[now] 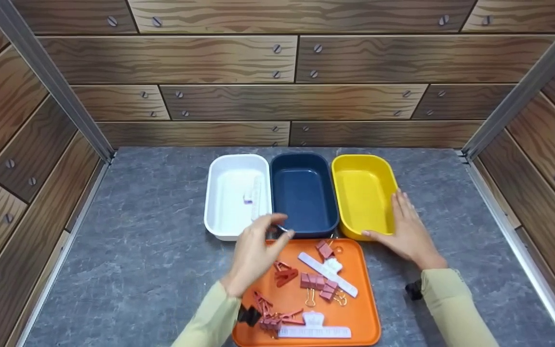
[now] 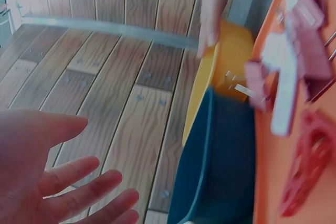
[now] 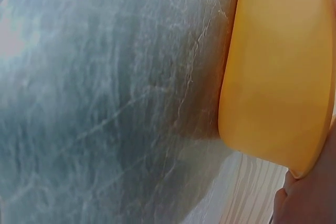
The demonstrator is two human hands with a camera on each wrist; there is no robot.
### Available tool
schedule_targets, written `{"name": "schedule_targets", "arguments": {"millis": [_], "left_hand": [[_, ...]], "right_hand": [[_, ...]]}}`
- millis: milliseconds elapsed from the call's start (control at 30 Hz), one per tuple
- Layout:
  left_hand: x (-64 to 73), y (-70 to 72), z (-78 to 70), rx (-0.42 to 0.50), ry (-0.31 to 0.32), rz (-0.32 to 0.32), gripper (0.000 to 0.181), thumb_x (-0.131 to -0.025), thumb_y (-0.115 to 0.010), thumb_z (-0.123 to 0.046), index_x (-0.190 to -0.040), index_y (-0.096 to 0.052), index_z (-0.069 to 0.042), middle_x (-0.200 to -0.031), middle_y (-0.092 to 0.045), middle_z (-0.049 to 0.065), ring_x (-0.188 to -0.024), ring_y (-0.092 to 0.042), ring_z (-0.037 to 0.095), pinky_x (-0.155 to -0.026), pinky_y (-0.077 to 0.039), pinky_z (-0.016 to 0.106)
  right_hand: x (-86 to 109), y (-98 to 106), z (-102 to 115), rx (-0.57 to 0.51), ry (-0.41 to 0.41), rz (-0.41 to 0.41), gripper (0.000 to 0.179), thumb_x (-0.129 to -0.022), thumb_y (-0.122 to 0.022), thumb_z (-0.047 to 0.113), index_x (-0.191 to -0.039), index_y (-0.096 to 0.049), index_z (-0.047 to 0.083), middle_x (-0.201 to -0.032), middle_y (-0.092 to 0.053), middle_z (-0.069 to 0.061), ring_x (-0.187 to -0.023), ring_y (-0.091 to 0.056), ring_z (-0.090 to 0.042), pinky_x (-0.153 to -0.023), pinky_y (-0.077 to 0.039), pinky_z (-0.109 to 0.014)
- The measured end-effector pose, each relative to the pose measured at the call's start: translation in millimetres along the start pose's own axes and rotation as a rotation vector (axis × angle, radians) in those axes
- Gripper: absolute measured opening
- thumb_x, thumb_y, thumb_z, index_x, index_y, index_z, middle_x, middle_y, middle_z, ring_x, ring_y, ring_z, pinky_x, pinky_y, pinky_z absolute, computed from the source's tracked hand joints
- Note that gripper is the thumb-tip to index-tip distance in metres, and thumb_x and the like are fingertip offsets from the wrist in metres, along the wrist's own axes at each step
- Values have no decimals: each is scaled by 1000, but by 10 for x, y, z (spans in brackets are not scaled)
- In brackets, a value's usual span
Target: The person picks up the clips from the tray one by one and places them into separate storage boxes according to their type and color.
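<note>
My left hand (image 1: 257, 248) hovers over the far-left corner of the orange tray (image 1: 373, 315), thumb and fingers spread apart; the left wrist view shows nothing held. Resting against the right side and front corner of the yellow bin (image 1: 364, 193) is my right hand (image 1: 410, 236), its fingers straight. On the tray lie red clothespin-like clips (image 1: 285, 275), pink binder clips (image 1: 312, 280) and two white ruler clips, one slanted (image 1: 328, 274), one near the front edge (image 1: 313, 331). Another white ruler clip (image 1: 257, 195) sits inside the white bin (image 1: 217, 193).
A dark blue bin (image 1: 304, 202) stands between the white and yellow bins, behind the tray. Grey marbled tabletop (image 1: 138, 250) lies around them. Wood-patterned panels (image 1: 229, 101) enclose the back and sides.
</note>
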State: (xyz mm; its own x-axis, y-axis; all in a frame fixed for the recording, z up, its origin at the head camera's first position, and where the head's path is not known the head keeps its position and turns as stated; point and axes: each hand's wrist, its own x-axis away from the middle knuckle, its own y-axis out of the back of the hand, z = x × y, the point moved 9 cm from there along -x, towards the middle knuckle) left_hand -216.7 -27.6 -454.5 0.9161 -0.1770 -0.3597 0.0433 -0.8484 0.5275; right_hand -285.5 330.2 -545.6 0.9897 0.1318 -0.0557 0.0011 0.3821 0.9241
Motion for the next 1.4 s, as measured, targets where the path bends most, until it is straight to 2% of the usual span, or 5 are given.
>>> {"name": "schedule_targets", "arguments": {"millis": [367,633,767,1067,1400], "left_hand": [[354,-242,-90,-38,14,157,36,-95,-73,-32,-126,-69,-14,-117,-70,-1,-102,-66,20,-85,-56,35],[572,-454,-127,-30,-25,261,34,-94,-75,-34,-121,-72,-14,-112,-70,-4,-98,-66,13,-85,-55,31],[685,-599,-126,-41,-36,367,27,-92,-78,-34,-112,-75,-17,-107,-69,-10,-95,-65,10,-80,-54,27],[950,-968,-37,-63,-28,694,33,-91,-78,-40,-116,-76,-18,-106,-69,-13,-91,-62,0,-80,-53,21],[1104,-1163,-36,-108,-62,803,29,-86,-85,-25,-112,-77,-17,-98,-66,-16,-82,-56,-3,-71,-48,14]], "right_hand": [[-15,18,23,13,40,-6,129,-81,-65,77,-160,-6,-5,-166,-2,-27,-151,-6,-45,-117,-14,-68],[-17,28,7,3,33,-3,129,-81,-65,77,-161,-6,-5,-166,-1,-26,-152,-5,-44,-118,-13,-66],[-13,19,-6,4,29,-3,129,-81,-66,77,-161,-5,-4,-166,-2,-27,-151,-7,-46,-117,-13,-67],[10,3,-11,-12,12,1,130,-80,-65,79,-162,-3,-2,-166,-1,-26,-150,-7,-48,-116,-14,-70],[3,9,4,-14,23,-7,130,-80,-66,78,-161,-4,-3,-167,0,-25,-151,-5,-45,-117,-13,-68]]}}
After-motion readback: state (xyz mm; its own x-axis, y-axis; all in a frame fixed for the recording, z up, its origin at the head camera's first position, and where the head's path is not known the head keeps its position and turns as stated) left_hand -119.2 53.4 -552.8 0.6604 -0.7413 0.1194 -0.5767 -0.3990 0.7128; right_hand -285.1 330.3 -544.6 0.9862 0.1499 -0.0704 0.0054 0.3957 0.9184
